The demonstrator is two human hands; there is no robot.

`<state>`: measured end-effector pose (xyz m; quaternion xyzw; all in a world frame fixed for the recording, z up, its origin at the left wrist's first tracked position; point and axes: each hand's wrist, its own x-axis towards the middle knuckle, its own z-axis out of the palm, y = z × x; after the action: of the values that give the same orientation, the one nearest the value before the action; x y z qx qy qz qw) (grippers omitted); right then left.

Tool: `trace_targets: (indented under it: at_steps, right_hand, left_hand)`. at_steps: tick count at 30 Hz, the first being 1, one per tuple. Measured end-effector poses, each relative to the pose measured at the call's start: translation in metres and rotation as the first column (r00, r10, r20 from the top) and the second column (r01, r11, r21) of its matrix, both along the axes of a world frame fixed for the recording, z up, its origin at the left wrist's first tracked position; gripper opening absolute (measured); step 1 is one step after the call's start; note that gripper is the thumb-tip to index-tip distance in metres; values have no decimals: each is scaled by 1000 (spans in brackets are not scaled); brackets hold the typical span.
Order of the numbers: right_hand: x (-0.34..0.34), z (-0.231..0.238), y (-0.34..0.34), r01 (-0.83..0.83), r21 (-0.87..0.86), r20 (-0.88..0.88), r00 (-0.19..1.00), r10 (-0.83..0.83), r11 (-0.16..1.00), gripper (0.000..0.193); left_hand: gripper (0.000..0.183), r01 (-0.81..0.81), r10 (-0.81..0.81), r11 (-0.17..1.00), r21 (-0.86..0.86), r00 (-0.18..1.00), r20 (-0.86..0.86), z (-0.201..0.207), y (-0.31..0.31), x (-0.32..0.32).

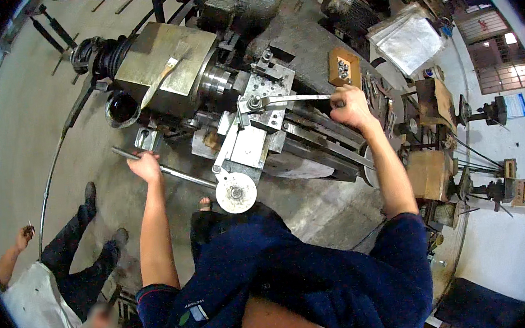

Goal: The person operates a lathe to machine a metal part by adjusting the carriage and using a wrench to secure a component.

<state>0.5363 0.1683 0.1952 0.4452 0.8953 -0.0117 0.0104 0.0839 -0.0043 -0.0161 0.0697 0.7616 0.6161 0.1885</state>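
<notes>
My left hand [145,168] is closed around a long metal bar handle [187,178]. The bar slants down to a round pale metal disc [236,192] at the front of a small lathe-like machine. Off to the right, my right hand [351,107] grips the end of a steel lever [303,97]. That lever reaches left to a pivot bolt on the metal tool slide [273,90]. A shiny round spindle [215,82] sits just left of the slide. Whatever workpiece is in it is too small to make out.
A brush [161,79] lies on the machine's box-shaped head [132,63]. A small box of metal parts [342,66] and grey sheets [407,39] lie beyond my right hand. At lower left a co-worker in a white top [38,308] is close by. More machines [435,102] line the right wall.
</notes>
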Motion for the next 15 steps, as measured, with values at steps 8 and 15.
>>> trace_targets:
  at_steps: [8,15]
  right_hand:
    - [-23,1,-7,314,115,264,905,-334,942,28]
    - [-30,6,-22,424,130,279,852,-443,896,30]
  left_hand:
    - [17,-3,5,999,-45,999,48,-7,4,-5]
    - [24,15,-27,991,-131,996,-90,-14,4,-8]
